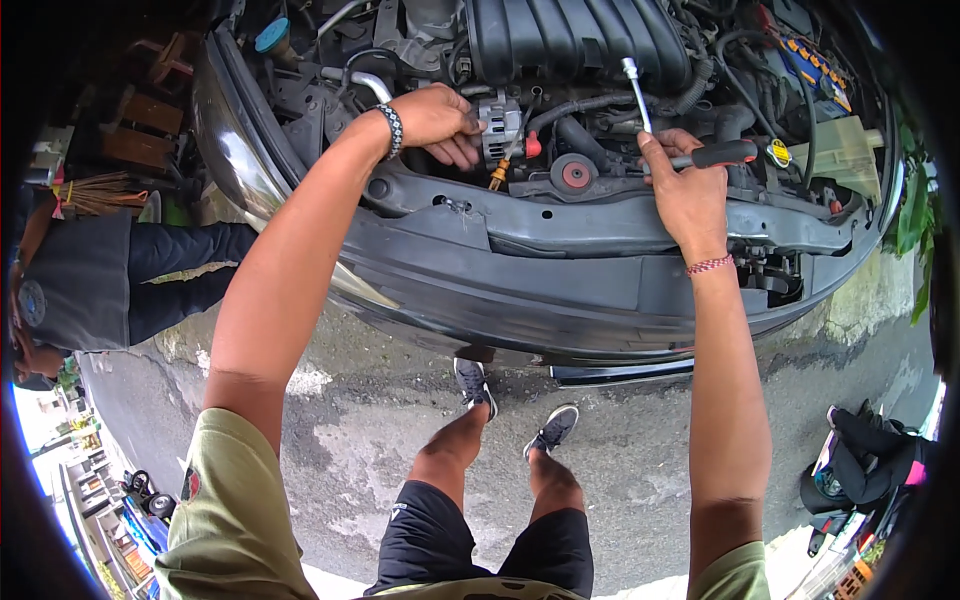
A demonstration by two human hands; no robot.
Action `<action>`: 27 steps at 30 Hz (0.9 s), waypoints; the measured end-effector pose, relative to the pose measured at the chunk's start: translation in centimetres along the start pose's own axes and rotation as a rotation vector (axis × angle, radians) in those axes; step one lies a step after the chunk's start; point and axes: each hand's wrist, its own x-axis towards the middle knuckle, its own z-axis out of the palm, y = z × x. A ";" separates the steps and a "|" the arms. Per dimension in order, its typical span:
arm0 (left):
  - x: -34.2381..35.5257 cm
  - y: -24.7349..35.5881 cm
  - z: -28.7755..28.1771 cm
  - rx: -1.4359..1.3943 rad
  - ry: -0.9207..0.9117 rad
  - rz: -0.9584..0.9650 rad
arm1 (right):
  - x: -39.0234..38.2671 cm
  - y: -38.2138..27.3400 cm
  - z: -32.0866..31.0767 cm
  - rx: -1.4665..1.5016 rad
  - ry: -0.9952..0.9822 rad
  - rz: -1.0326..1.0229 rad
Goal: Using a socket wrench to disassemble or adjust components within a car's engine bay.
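Over an open engine bay, my left hand (440, 125) reaches to the left side of a silver finned alternator (497, 128). Its fingers are apart and hold nothing that shows; whether the fingertips touch the housing I cannot tell. My right hand (685, 190) grips a socket wrench (640, 100) above the front of the bay. Its long chrome shaft with the socket end points up and away, and its black and red handle (728, 153) sticks out to the right. An orange dipstick handle (498, 178) and a red plastic piece (533, 146) sit beside the alternator.
A ribbed black engine cover (575, 40) lies at the back. The front crossmember (600, 222) runs below my hands, with a round red-centred mount (577, 175). A yellow cap (778, 152) and a translucent reservoir (845, 155) are at right. A person in dark trousers (185, 265) is at left.
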 end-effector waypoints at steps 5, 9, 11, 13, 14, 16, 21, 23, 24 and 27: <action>4.3 1.1 1.4 -0.557 0.021 0.072 | 1.7 -4.8 2.8 0.048 -0.413 0.245; 7.1 1.5 3.2 -0.542 0.159 0.057 | 3.8 -6.3 7.5 0.099 -0.413 0.452; 8.0 1.4 3.7 -0.588 0.174 0.037 | 4.9 -5.5 8.8 0.134 -0.412 0.384; 8.8 1.2 4.2 -0.884 0.193 -0.009 | 5.6 -4.6 9.8 0.119 -0.414 0.341; 9.3 1.1 4.5 -0.936 0.197 0.026 | 5.9 -4.1 10.1 0.085 -0.437 0.330; 10.1 0.9 5.1 -0.948 0.388 0.021 | 5.9 -3.7 11.0 0.176 -0.432 0.355; 11.6 0.5 6.5 -0.715 0.592 0.041 | 5.8 -3.2 12.1 0.331 -0.488 0.546; 12.1 0.7 7.2 -0.723 0.605 0.000 | 6.0 -2.8 12.4 0.197 -0.554 0.398; 12.2 1.1 7.7 -0.700 0.643 -0.014 | 6.1 -2.5 12.5 0.083 -0.575 0.375; 12.9 1.8 8.7 -0.608 0.755 0.018 | 6.1 -1.4 12.4 0.084 -0.508 0.412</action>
